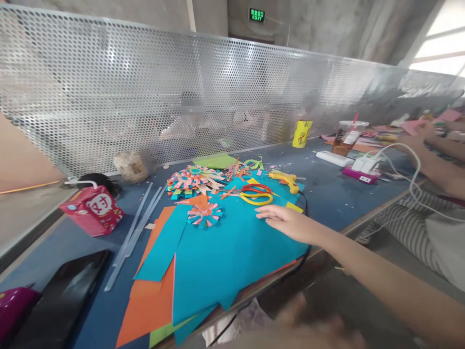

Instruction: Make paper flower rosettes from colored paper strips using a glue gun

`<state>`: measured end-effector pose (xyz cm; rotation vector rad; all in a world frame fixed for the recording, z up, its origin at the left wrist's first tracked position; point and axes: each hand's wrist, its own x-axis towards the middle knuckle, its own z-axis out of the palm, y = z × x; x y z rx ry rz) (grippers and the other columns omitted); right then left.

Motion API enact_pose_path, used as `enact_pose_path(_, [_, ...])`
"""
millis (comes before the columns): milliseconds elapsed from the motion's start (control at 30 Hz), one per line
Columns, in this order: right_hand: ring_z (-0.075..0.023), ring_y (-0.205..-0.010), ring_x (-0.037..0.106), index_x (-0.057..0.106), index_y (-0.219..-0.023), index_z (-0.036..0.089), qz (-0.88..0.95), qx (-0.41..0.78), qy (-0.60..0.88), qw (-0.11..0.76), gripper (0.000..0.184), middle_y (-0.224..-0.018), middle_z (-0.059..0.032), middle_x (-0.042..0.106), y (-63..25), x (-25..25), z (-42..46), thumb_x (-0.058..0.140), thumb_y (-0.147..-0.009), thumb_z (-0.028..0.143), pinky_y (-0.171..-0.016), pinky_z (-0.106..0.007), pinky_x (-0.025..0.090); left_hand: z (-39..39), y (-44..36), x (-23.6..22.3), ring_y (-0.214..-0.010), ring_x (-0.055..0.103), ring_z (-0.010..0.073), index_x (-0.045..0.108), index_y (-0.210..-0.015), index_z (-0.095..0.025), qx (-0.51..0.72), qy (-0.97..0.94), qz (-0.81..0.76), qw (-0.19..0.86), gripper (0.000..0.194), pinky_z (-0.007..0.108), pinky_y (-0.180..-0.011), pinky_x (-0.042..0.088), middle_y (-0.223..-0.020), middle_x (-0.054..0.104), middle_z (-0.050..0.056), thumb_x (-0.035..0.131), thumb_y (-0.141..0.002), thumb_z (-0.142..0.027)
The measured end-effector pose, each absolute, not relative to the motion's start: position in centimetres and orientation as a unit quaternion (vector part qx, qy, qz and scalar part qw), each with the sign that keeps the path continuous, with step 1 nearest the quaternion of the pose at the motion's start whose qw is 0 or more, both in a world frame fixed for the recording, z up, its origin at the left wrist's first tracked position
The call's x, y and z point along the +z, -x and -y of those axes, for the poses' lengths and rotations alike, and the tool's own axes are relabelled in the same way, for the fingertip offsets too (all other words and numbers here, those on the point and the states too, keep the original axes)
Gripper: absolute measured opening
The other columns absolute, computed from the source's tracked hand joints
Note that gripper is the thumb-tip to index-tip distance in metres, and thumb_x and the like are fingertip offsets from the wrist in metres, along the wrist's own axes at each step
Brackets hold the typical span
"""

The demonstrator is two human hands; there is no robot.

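My right hand (pixel 283 222) hovers over or rests on a stack of blue paper (pixel 218 261), fingers stretched out and holding nothing. Just beyond its fingertips lie scissors (pixel 257 196) with yellow and red handles. Smeared by motion, my left hand (pixel 312 325) is low at the bottom edge, below the table edge; its fingers cannot be made out. A small fringed paper flower (pixel 204 213) in pink, orange and blue sits on the blue paper. Behind it is a larger layered paper flower (pixel 194 179). A yellow glue gun (pixel 285 181) lies beyond the scissors.
Orange paper (pixel 145 310) sticks out under the blue. To the left are clear glue sticks (pixel 136 228), a red drink carton (pixel 92 211) and a black phone (pixel 58 300). A purple power strip (pixel 359 175) with cables, a drink cup (pixel 347 138) and a co-worker's arm (pixel 439 155) are at right.
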<state>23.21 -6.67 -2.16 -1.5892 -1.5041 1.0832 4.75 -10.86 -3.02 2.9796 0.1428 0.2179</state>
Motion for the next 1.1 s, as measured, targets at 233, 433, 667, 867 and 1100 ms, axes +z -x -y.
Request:
enact_pose_path(233, [-0.0191, -0.113, 0.050, 0.053, -0.110, 0.017, 0.448, 0.533, 0.585, 0.416, 0.032, -0.121, -0.0106, 0.055, -24.2, -1.3, 5.5, 0.052, -0.077, 0.014, -0.093, -0.037, 0.044, 5.5, -6.7, -3.4, -0.131, 0.018, 0.0393, 0.030, -0.134, 0.000, 0.076, -0.914, -0.396, 0.038, 0.084, 0.063, -0.102, 0.013, -0.140, 0.029, 0.023, 0.029, -0.079, -0.064])
enact_pose_path(433, [-0.0171, -0.114, 0.049, 0.055, -0.102, 0.018, 0.427, 0.546, 0.569, 0.443, 0.027, -0.120, -0.0094, 0.055, -24.2, -1.7, 5.7, 0.054, -0.075, 0.013, -0.096, -0.033, 0.042, 6.1, -7.6, -3.3, -0.134, 0.015, 0.0339, 0.026, -0.136, -0.001, 0.042, -0.957, -0.254, 0.136, 0.091, 0.056, -0.106, 0.010, -0.143, 0.021, 0.021, 0.034, -0.075, -0.067])
enact_pose_path(667, [-0.0176, -0.107, 0.055, 0.055, -0.101, 0.015, 0.402, 0.572, 0.554, 0.452, 0.026, -0.109, -0.0114, 0.061, -24.9, -2.0, 5.5, 0.053, -0.075, 0.011, -0.094, -0.035, 0.044, 6.0, -6.1, -1.2, -0.119, 0.047, 0.0159, 0.052, -0.119, -0.019, 0.098, -0.928, -0.040, 0.357, 0.041, 0.028, -0.103, 0.032, -0.124, 0.057, 0.006, 0.044, -0.085, -0.040])
enact_pose_path(867, [-0.0159, -0.094, 0.061, 0.050, -0.106, 0.015, 0.391, 0.597, 0.518, 0.472, 0.025, -0.113, -0.0119, 0.059, -24.8, -1.4, 6.0, 0.046, -0.082, 0.013, -0.091, -0.037, 0.046, 3.4, -6.4, -2.1, -0.133, 0.022, 0.0281, 0.024, -0.137, -0.009, 0.174, -0.923, -0.321, 0.125, 0.068, 0.049, -0.106, 0.025, -0.141, 0.032, 0.017, 0.049, -0.081, -0.040])
enact_pose_path(1100, [-0.0173, -0.085, 0.063, 0.044, -0.117, 0.021, 0.403, 0.679, 0.383, 0.479, 0.034, -0.135, -0.0116, 0.041, -24.6, 1.4, 8.7, 0.046, -0.083, 0.022, -0.061, -0.032, 0.055, 6.4, -6.5, -3.0, -0.130, 0.027, 0.0268, 0.036, -0.129, -0.003, 0.209, -0.971, -0.106, -0.054, 0.049, 0.047, -0.105, 0.031, -0.135, 0.040, 0.018, 0.040, -0.087, -0.028])
